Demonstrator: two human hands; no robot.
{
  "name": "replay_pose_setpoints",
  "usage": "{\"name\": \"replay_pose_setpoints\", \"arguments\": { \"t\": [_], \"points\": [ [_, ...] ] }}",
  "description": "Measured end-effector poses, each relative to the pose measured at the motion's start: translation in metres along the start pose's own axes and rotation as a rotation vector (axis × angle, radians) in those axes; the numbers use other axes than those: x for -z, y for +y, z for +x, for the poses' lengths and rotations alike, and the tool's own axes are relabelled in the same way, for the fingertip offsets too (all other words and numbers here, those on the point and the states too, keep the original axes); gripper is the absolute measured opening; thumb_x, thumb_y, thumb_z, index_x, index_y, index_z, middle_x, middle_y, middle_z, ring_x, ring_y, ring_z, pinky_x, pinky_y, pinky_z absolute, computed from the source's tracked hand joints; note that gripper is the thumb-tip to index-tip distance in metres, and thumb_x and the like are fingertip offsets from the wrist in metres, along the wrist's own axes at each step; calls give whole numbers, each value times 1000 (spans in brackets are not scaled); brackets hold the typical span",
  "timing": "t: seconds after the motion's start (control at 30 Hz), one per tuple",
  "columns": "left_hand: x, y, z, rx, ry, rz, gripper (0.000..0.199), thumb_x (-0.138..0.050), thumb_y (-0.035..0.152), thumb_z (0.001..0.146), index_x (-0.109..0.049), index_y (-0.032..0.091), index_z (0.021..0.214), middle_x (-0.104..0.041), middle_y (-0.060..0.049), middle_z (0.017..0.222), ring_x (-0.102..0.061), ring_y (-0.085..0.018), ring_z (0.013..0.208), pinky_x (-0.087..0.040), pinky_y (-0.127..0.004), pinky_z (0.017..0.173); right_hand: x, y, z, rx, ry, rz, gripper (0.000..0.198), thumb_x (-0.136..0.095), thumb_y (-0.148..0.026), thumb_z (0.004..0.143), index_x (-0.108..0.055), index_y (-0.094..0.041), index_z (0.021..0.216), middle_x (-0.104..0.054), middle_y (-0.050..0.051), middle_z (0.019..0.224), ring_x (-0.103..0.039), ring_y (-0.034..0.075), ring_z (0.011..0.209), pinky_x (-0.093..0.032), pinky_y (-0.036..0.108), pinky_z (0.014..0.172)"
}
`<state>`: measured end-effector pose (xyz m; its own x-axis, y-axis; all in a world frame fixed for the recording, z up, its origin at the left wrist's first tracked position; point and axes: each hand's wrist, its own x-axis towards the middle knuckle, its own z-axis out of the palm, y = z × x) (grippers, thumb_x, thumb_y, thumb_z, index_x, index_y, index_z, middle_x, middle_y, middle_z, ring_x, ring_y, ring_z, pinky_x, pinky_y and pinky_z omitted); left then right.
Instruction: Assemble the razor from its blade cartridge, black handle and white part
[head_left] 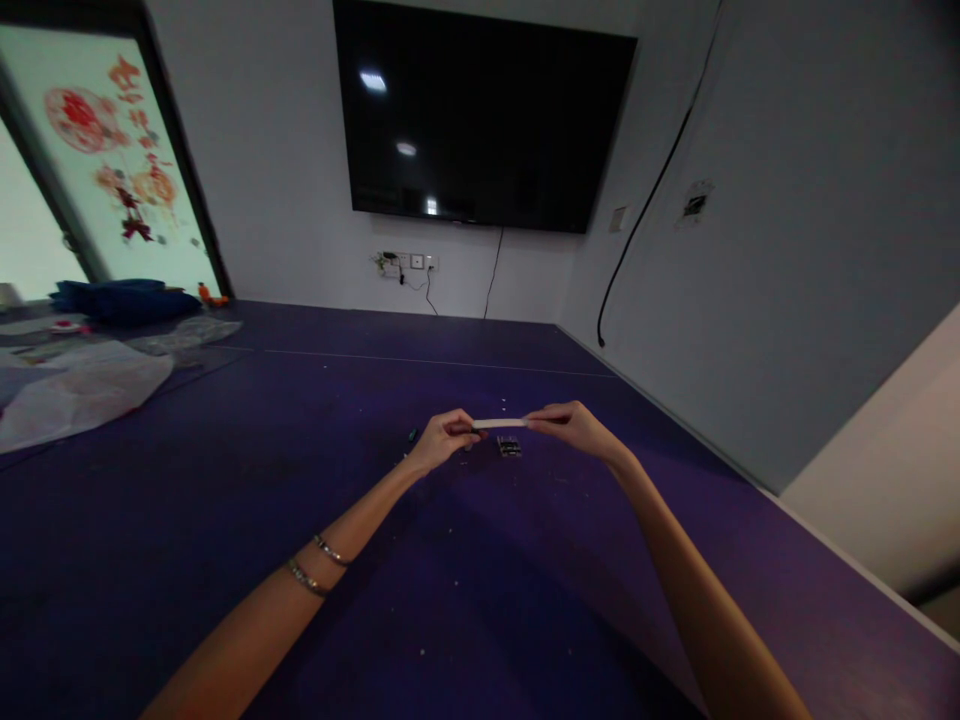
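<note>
Head view: a wide purple tabletop (pixel 225 520) fills the lower frame, running back to a grey wall that carries a dark screen (pixel 480 115)
Room edges: a window with red paper cut-outs (pixel 112 150) at the far left; a black cable (pixel 645 200) runs down the right wall to the tabletop's far right edge
Far left corner of the tabletop: crumpled clear plastic sheeting (pixel 75 390) and a heap of blue cloth (pixel 120 298), well apart from the hands
Arms: both forearms reach forward over the middle of the tabletop; the left wrist wears two bracelets (pixel 319 563)
Left hand (pixel 442 440): fingers closed together, pinching the left end of the strip
Right hand (pixel 574 425): fingers pinched on the right end
Step in hand, as I judge it: a thin white strip (pixel 499 423) is held level between both hands, just above the tabletop's middle, seemingly being stretched or straightened
Next move calls for: an even pull, both pinches firm, since the strip looks light and easy to drop
Beneath the strip: a small dark ridged piece (pixel 509 446) lies on the tabletop, near but not touching the hands
In the way: little; only white crumbs (pixel 450 570) scattered on the surface toward the near edge
</note>
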<state>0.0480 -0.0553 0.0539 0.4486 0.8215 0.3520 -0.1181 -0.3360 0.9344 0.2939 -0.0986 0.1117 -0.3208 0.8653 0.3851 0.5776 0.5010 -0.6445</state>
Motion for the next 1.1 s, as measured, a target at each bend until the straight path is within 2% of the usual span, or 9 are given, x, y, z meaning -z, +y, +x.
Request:
{"name": "replay_pose_setpoints", "arguments": {
  "t": [0.17,0.33,0.47,0.57,0.67,0.77,0.93,1.1],
  "points": [
    [0,-2,1,10,7,-39,20,-70,21,61,-52,14,69,-69,-5,79,-62,-15,74,-43,-24,62,-1,-4,1,-3,64,-33,28,-58,-40,75,-71,-22,91,-70,4,86,-62,18,78,-46,28,70],
    [1,-3,1,-6,-5,-3,19,-69,22,63,-52,14,68,-69,-5,80,-62,-13,69,-43,-24,60,-3,-5,1,7,6,-10,28,-58,-40,75,-71,-22,92,-71,4,82,-63,18,74,-47,28,65],
    [0,-1,1,6,4,-5,20,-70,21,61,-54,14,71,-69,-5,81,-63,-16,77,-45,-25,64,-3,4,1,-20,59,2,27,-59,-40,74,-71,-23,90,-71,4,87,-63,20,81,-48,31,73],
    [-1,1,0,9,5,-22,21,-70,22,61,-54,14,73,-69,-6,80,-64,-16,74,-46,-26,63,-3,11,1,-48,121,26,27,-60,-40,73,-72,-23,90,-70,5,91,-63,21,84,-48,32,75],
    [-1,3,0,-8,19,-66,24,-69,25,64,-50,15,74,-68,-4,74,-63,-15,63,-47,-28,61,-5,13,3,-109,227,77,31,-59,-43,73,-71,-21,92,-70,6,90,-63,21,80,-48,31,70],
    [-1,5,-2,6,69,-59,25,-67,29,66,-48,15,76,-64,-1,65,-58,-12,50,-45,-25,51,-6,10,5,-151,275,132,39,-57,-44,74,-69,-17,99,-69,6,85,-61,17,70,-47,27,60],
    [-1,2,-2,38,148,-91,25,-64,33,67,-50,16,79,-50,7,54,-45,-6,40,-37,-20,40,-13,4,8,-170,217,210,48,-55,-42,74,-62,-14,112,-59,1,63,-43,8,47,-36,21,43],
    [1,-7,2,85,205,-77,30,-60,41,69,-58,14,83,-49,4,57,-42,-6,43,-30,-18,39,-34,-3,9,-251,149,368,47,-51,-37,77,-53,-19,120,-47,-3,63,-33,4,39,-29,18,34]
  ]
}}
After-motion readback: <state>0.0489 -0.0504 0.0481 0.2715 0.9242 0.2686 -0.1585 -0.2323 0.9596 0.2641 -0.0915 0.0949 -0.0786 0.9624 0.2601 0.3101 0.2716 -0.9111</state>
